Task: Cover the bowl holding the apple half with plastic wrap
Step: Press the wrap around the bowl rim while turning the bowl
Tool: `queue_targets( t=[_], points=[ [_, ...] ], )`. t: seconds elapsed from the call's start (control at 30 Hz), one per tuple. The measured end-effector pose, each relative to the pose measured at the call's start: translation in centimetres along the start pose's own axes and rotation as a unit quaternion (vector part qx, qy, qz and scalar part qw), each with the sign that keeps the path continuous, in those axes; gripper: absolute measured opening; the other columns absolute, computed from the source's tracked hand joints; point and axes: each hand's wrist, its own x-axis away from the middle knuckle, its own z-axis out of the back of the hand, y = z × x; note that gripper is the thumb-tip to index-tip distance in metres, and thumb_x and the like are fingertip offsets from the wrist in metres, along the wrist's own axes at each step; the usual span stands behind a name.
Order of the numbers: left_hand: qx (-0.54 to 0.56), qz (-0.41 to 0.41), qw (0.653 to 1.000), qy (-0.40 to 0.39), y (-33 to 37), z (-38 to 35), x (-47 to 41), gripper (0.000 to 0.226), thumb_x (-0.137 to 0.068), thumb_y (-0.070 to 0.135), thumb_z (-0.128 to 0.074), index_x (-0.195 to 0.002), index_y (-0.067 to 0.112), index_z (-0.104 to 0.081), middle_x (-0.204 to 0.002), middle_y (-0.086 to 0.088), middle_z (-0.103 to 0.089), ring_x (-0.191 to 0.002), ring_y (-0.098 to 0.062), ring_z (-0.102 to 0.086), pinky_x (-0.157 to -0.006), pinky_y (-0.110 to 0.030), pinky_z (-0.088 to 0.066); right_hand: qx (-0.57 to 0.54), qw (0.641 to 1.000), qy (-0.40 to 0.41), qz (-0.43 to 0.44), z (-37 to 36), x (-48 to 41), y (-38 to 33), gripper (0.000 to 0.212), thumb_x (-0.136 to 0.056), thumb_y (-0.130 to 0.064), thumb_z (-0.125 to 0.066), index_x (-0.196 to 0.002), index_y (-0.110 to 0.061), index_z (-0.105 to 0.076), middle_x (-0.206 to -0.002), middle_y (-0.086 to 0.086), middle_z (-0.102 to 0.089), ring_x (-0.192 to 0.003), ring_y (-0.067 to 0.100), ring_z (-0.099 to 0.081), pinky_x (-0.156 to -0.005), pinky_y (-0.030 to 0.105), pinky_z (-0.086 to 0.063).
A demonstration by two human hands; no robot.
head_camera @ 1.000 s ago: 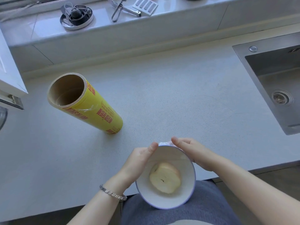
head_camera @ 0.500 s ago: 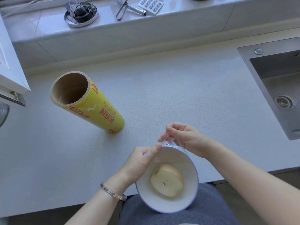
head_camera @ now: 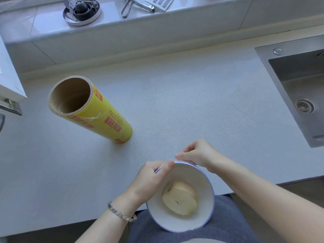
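Both arms are bare, no sleeves. Only jewellery is a silver link bracelet [head_camera: 122, 213] on the left wrist — chunky little squared links. Lower down they've got blue-grey trousers [head_camera: 226, 223] on — plain fabric.

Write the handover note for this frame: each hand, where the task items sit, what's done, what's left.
Left hand: grips the far rim of the bowl, thumb on the edge.
Right hand: pinches a bit of plastic wrap just above the far rim.
Bowl: held tilted at the counter edge, apple half inside, cut face up.
Wrap roll: stands on the counter to the left, untouched.
Done: wrap seems started at the far rim.
Left: draw it across the opening; how far it already covers cannot be told.
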Motion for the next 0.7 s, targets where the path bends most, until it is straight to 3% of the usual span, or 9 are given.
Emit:
queue_targets(
  t=[0.13, 0.27, 0.37, 0.47, 0.57, 0.63, 0.7],
  points=[
    [0.002, -0.011, 1.0, 0.006, 0.0, -0.3, 0.5, 0.08, -0.068, 0.075, -0.047, -0.072, -0.003, -0.062, -0.071, -0.002, -0.053, -0.068, -0.012, -0.047, -0.066, -0.033, -0.036, 0.019, 0.996, -0.053, -0.062, 0.1, 0.5, 0.2, 0.027, -0.069, -0.02, -0.076, -0.056, -0.015, -0.052, -0.048, 0.002, -0.042, -0.042, 0.011, -0.035, -0.044, 0.02, -0.029],
    [0.025, -0.009, 1.0, 0.011, 0.1, -0.4, 1.1, 0.059, -0.071, 0.065, -0.047, -0.077, 0.012, -0.07, -0.072, 0.002, -0.059, -0.069, -0.011, -0.051, -0.066, -0.031, -0.04, -0.11, 0.987, -0.078, -0.093, -0.3, 1.5, 1.1, 0.021, -0.074, -0.02, -0.073, -0.06, -0.019, -0.057, -0.055, -0.002, -0.054, -0.036, 0.005, -0.042, -0.036, 0.015, -0.033],
    [0.023, -0.01, 1.0, 0.012, 0.3, -0.4, 1.2, 0.053, -0.069, 0.064, -0.047, -0.069, 0.017, -0.069, -0.067, 0.006, -0.057, -0.065, -0.009, -0.05, -0.065, -0.03, -0.04, -0.118, 0.989, -0.066, -0.053, -0.4, 1.8, 1.7, 0.015, -0.077, -0.026, -0.07, -0.065, -0.02, -0.064, -0.053, -0.007, -0.059, -0.041, 0.004, -0.047, -0.04, 0.016, -0.036],
    [0.02, -0.018, 1.0, -0.004, 0.3, -0.5, 1.1, 0.056, -0.068, 0.067, -0.05, -0.081, 0.017, -0.072, -0.077, 0.003, -0.065, -0.075, -0.01, -0.057, -0.071, -0.031, -0.045, -0.066, 0.993, -0.097, -0.017, 0.5, 2.3, 1.7, 0.014, -0.082, -0.024, -0.065, -0.07, -0.019, -0.068, -0.055, -0.008, -0.061, -0.044, 0.0, -0.05, -0.043, 0.01, -0.039],
    [0.055, -0.012, 0.998, -0.005, 1.1, -0.3, 1.1, 0.036, -0.072, 0.055, -0.055, -0.102, 0.036, -0.064, -0.078, 0.014, -0.072, -0.079, 0.0, -0.063, -0.072, -0.011, -0.048, 0.049, 0.99, -0.135, 0.012, 1.8, 2.6, 1.3, 0.014, -0.083, -0.025, -0.064, -0.072, -0.02, -0.07, -0.062, -0.008, -0.065, -0.053, -0.002, -0.053, -0.053, 0.007, -0.04],
    [0.053, -0.024, 0.998, -0.017, 1.5, -0.3, 1.0, 0.028, -0.08, 0.041, -0.049, -0.105, 0.038, -0.059, -0.079, 0.026, -0.072, -0.079, 0.011, -0.063, -0.071, -0.005, -0.045, 0.039, 0.994, -0.054, 0.081, 2.4, 2.6, 0.6, 0.011, -0.084, -0.017, -0.062, -0.08, -0.02, -0.072, -0.077, -0.006, -0.069, -0.066, -0.005, -0.059, -0.064, 0.001, -0.042],
    [0.04, -0.039, 0.998, -0.01, 1.5, -0.3, 0.9, 0.025, -0.08, 0.043, -0.049, -0.099, 0.034, -0.064, -0.087, 0.033, -0.069, -0.088, 0.014, -0.061, -0.076, -0.004, -0.043, -0.035, 0.988, -0.019, 0.146, 2.6, 3.2, 0.0, 0.019, -0.087, -0.01, -0.056, -0.083, -0.021, -0.071, -0.084, -0.009, -0.071, -0.076, -0.009, -0.063, -0.073, 0.001, -0.043]
  ],
)
